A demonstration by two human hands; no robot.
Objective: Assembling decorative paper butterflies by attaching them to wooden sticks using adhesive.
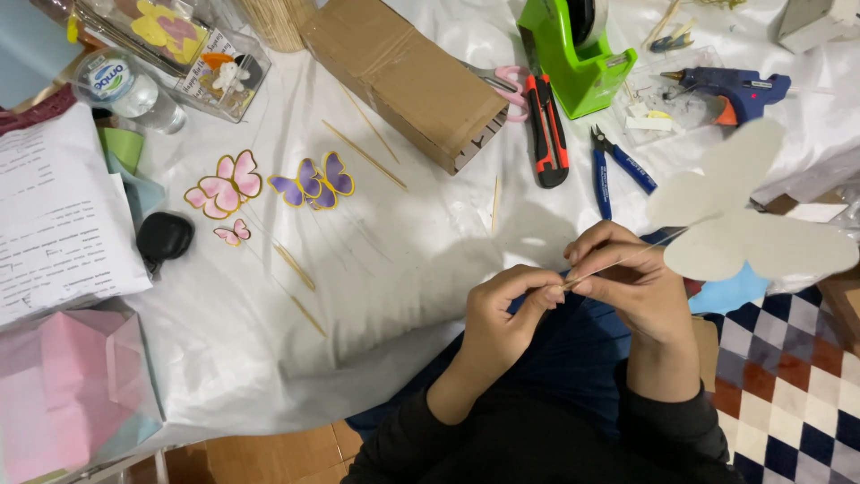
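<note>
Now your left hand (pixel 506 309) pinches the near end of a thin stick (pixel 618 260), fingers closed on it. Your right hand (pixel 627 282) grips the same stick just beyond, also closed. A white butterfly cutout (pixel 743 211) sits on the stick's far end, right of the blue pliers (pixel 614 166).

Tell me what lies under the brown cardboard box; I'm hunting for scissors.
Pink-handled scissors poke out from under the cardboard box, on the white sheet. Their blades are covered by the box.
</note>
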